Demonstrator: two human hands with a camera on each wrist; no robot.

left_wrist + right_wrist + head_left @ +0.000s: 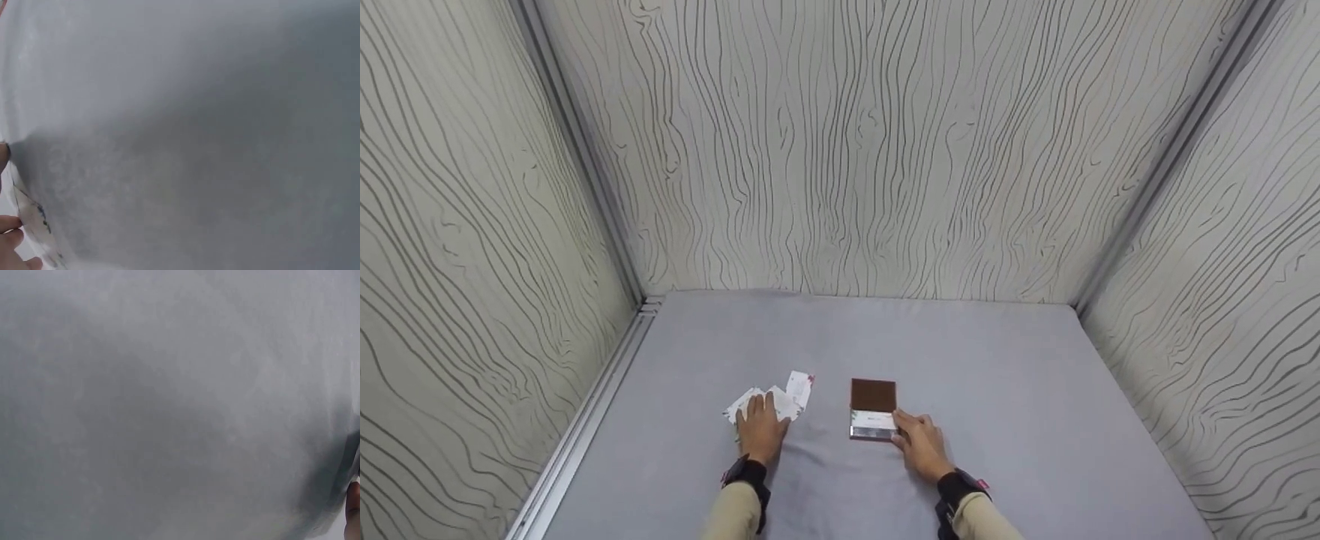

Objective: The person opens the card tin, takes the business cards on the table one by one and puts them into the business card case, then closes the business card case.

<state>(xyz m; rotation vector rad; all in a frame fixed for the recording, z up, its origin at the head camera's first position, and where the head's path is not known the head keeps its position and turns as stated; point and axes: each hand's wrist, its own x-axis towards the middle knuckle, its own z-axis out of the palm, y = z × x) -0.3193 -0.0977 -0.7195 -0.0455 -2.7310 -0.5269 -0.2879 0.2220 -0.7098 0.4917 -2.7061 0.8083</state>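
Note:
Several white cards (786, 403) with small printed marks lie spread and overlapping on the grey cloth. My left hand (762, 431) rests on them from above, its fingers stretched forward. One card (799, 388) sticks out at the upper right of the spread. To the right lies a brown card holder (873, 394), with a white card (871, 419) across its lower half. My right hand (922, 446) pinches the holder's lower right edge between thumb and fingers. Only fingertips (11, 239) and card edges show in the left wrist view; the right wrist view catches a finger (352, 512) beside a dark edge.
Grey cloth (975, 360) covers the tabletop, with soft creases between the arms. Wood-grain patterned panels (840, 150) stand at the back and both sides. A metal rail (585, 420) runs along the left edge.

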